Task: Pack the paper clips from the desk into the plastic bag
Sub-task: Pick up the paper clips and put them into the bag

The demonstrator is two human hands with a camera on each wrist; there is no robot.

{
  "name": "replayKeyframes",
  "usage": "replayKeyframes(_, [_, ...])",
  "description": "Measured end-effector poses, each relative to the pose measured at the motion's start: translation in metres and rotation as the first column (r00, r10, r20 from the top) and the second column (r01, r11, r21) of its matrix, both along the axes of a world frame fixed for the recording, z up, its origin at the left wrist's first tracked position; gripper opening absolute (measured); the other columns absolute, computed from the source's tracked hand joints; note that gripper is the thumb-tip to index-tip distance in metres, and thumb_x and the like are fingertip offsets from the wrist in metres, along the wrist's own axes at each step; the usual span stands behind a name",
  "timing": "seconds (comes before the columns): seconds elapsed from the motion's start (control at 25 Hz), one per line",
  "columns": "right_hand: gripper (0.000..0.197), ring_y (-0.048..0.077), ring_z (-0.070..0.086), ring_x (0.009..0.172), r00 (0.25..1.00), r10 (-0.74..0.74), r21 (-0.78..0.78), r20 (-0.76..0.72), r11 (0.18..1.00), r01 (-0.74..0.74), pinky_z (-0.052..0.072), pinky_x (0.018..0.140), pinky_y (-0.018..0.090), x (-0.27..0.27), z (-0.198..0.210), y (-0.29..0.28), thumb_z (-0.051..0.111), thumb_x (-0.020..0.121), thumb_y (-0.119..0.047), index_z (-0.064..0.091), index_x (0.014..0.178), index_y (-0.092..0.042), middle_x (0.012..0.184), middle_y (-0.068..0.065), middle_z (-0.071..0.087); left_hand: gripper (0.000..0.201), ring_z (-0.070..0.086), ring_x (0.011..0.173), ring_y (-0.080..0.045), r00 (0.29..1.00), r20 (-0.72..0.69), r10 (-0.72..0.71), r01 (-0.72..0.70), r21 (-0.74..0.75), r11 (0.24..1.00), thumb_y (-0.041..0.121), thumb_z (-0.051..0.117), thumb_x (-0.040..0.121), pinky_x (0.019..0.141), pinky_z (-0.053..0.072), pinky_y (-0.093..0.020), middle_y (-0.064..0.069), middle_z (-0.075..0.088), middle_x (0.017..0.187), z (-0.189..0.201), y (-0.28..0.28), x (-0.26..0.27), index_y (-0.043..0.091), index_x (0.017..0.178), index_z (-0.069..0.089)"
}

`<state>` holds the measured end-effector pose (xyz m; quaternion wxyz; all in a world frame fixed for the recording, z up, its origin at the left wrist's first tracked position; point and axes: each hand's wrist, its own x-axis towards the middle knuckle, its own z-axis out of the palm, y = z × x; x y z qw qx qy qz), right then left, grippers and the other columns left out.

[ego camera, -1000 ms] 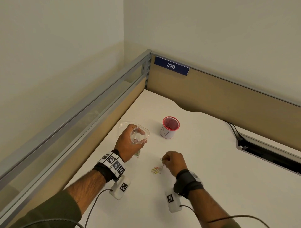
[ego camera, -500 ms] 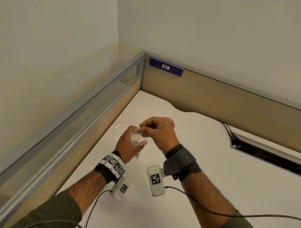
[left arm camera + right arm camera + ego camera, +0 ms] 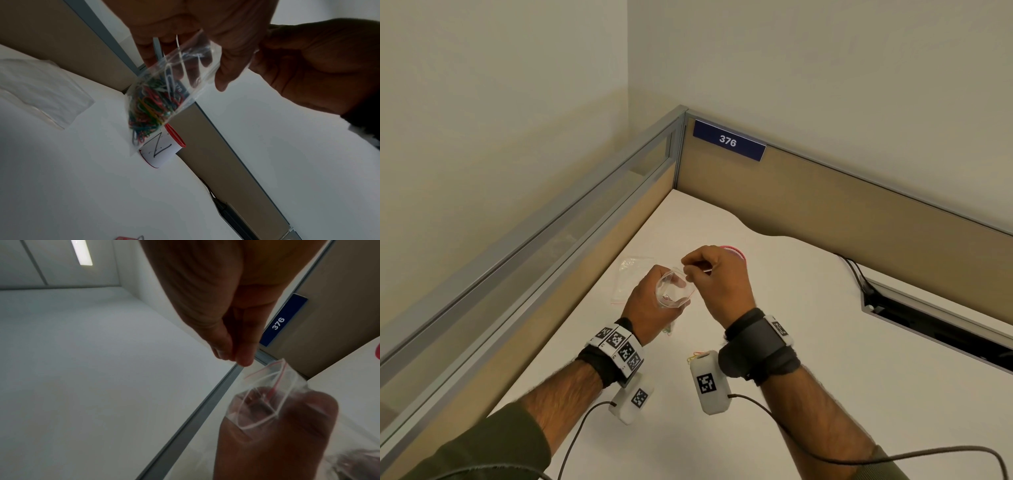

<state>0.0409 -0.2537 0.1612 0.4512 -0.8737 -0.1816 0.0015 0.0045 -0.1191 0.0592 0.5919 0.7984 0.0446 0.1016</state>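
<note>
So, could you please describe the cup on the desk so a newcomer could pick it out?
Start at the blue 376 sign in the partition corner and come down onto the white desk. The cup stands there behind the hands, the only red-rimmed thing, white-labelled with a handwritten mark.

The person wore a dark olive-green top with long sleeves; the left sleeve (image 3: 482, 448) was pushed up to the middle of the forearm, and both forearms were bare and hairy. On the left wrist there was a black band (image 3: 599, 366) carrying a row of white square tiles (image 3: 619, 347) printed with black pattern codes. Under this wrist hung a small white box (image 3: 631, 401) with one such code on it, and a thin dark cable (image 3: 575, 435) left it. The right wrist had a wide black strap (image 3: 760, 346) with a small white coded tile (image 3: 779, 329). A bigger white box (image 3: 709, 383) with a black code hung below, and a dark cable (image 3: 893, 459) ran from it.
</note>
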Motion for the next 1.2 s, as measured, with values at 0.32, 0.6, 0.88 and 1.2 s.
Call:
replayKeyframes(0.32, [0.022,0.025,0.059,0.108,0.980,-0.061,-0.531,-0.191,0.846,-0.051,0.043,0.093,0.028,0.010,-0.118,-0.063,0.057,0.089,-0.010,0.069,0.107,-0.012,0.114,0.007,0.064,0.036,0.062,0.113,-0.012,0.999,0.034,0.020,-0.020,-0.007,1.000,0.014,0.081,0.078,0.085,0.041,0.000,0.007,0.068,0.107,0.003,0.011,-0.002,0.017,0.105,0.058])
replayKeyframes(0.6, [0.022,0.029,0.054,0.108,0.957,-0.011,-0.661,-0.290,0.725,-0.192,0.046,0.091,0.033,-0.028,-0.182,-0.055,0.046,0.094,-0.010,0.061,0.109,-0.008,0.116,0.011,0.053,0.035,0.061,0.117,-0.012,0.999,0.045,0.019,-0.018,-0.010,1.000,0.015,0.081,0.079,0.098,0.044,-0.013,0.006,0.068,0.108,-0.001,0.018,-0.003,0.017,0.105,0.058])
replayKeyframes(0.88, [0.034,0.023,0.048,0.114,0.945,0.139,-0.579,-0.295,0.761,-0.292,0.044,0.095,0.033,-0.020,-0.176,-0.048,0.060,0.088,-0.021,0.060,0.122,-0.018,0.122,0.002,0.053,0.035,0.062,0.118,-0.015,0.999,0.040,0.009,-0.008,-0.019,1.000,0.020,0.081,0.077,0.106,0.045,-0.030,0.008,0.068,0.109,-0.006,0.018,-0.002,0.019,0.104,0.058])
replayKeyframes(1.2, [0.018,0.027,0.052,0.108,0.950,0.215,-0.652,-0.228,0.691,-0.313,0.048,0.086,0.036,-0.019,-0.182,-0.064,0.052,0.088,-0.011,0.064,0.101,-0.013,0.111,0.006,0.056,0.036,0.060,0.119,-0.017,0.999,0.030,0.015,-0.015,-0.005,1.000,0.020,0.082,0.078,0.099,0.043,-0.020,0.006,0.067,0.110,-0.006,0.019,0.002,0.020,0.105,0.058])
